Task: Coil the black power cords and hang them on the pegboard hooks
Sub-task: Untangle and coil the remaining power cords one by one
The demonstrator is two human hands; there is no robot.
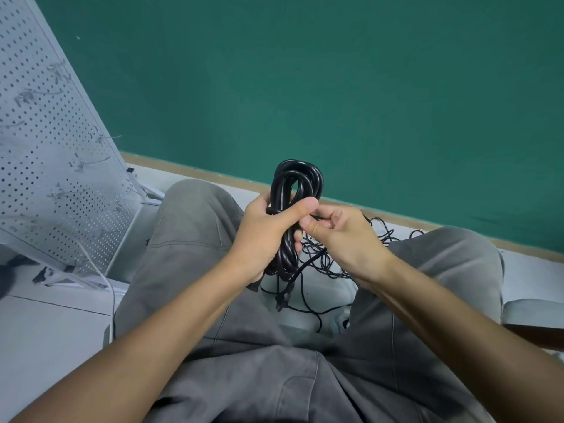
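The left hand (268, 230) is gripping a coiled bundle of glossy black power cord (294, 190) around its middle, thumb pressing across the front and fingers curling behind, so the loops are standing upright above the fist and hanging below it. The right hand (341, 236) is pinching a thin strand of the same cord just beside the left thumb, fingers curling in tightly. Below the hands, between the knees of a person sitting in grey trousers (195, 239), a loose tangle of thin black cord (317, 261) is lying on the pale floor (48, 331). A white perforated metal pegboard (52, 154) is leaning at the left, well apart from the bundle, its short wire hooks (27, 96) carrying nothing.
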